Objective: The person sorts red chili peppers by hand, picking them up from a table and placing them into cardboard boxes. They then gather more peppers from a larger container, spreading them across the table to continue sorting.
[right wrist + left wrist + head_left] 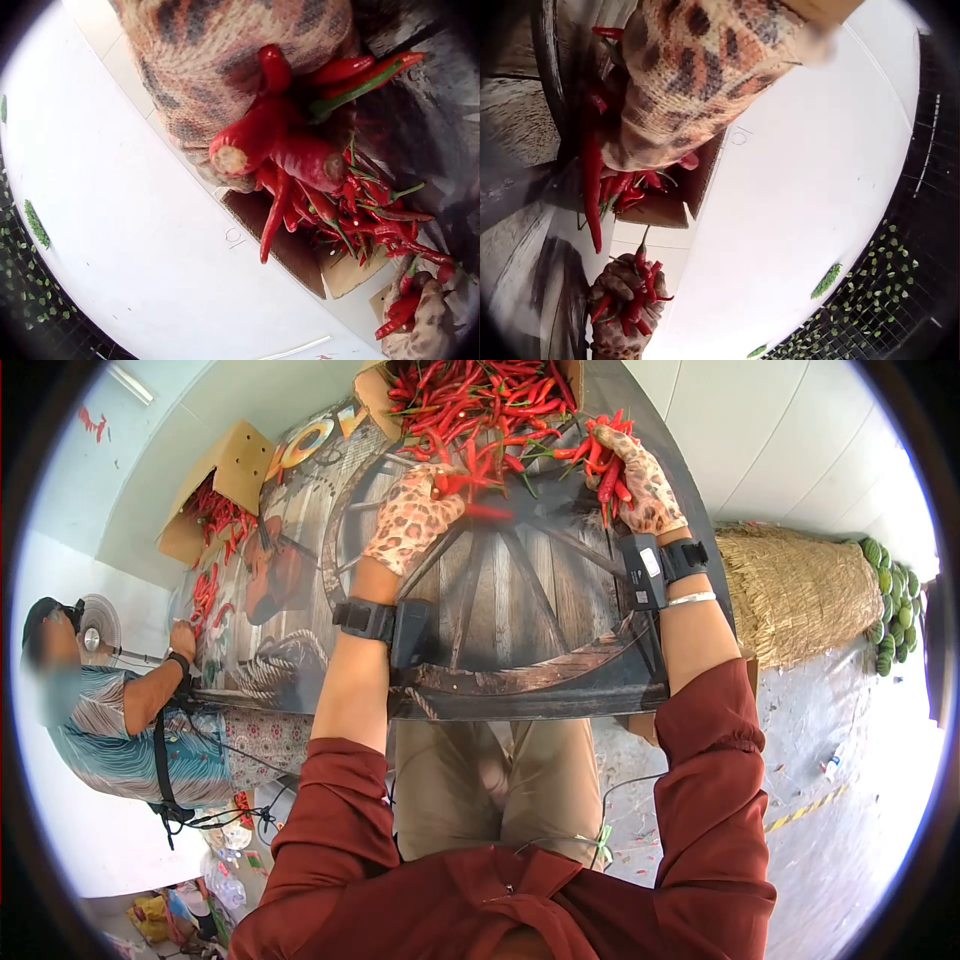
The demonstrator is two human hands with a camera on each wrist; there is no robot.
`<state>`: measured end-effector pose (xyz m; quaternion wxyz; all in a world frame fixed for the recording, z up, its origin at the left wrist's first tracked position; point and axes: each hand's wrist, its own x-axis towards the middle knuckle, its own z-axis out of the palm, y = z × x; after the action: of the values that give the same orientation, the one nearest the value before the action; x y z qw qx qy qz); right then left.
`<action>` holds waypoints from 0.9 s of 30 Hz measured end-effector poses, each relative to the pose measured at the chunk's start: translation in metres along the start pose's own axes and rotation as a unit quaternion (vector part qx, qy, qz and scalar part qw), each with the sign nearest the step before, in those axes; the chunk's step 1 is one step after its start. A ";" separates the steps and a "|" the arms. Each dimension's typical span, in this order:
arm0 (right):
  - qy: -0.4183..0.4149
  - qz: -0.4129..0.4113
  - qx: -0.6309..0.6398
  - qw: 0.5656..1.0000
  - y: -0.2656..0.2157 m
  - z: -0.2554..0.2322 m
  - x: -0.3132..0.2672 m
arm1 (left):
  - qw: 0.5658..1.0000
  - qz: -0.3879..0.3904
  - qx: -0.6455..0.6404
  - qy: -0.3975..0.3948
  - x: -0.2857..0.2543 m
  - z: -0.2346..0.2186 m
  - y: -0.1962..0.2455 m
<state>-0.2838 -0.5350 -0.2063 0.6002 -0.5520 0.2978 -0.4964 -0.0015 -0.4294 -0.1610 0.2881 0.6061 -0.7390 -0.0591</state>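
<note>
My left hand (pixel 415 515), in a leopard-print glove, grips red chili peppers (pixel 450 484) above the table. In the left wrist view a long red chili (pixel 591 187) hangs beside that hand's curled fingers. Over to the right, my gloved right hand (pixel 650 490) holds a bunch of red chilies (pixel 605 465), tips and stems poking out both ways. Two thick chilies with pale cut-looking ends (pixel 240 146) stick out of its grip in the right wrist view. Between and beyond the hands, loose chilies (pixel 515 463) spill from an open cardboard box (pixel 375 400).
The table (pixel 500 705) has a printed wagon-wheel cover. Another chili box (pixel 240 465) lies tipped at the left, where a second person (pixel 140 720) works beside a chili pile (pixel 205 595). A straw-covered stack (pixel 790 595) and watermelons (pixel 905 610) stand at the right.
</note>
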 end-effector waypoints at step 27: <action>-0.026 0.058 0.111 0.992 -0.030 0.047 -0.016 | 0.884 -0.226 -0.410 -0.001 0.009 0.014 0.027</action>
<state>-0.2551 -0.4996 -0.1709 0.6930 -0.4765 0.2568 -0.4762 -0.0328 -0.4345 -0.1572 0.4889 0.5844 -0.4923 -0.4207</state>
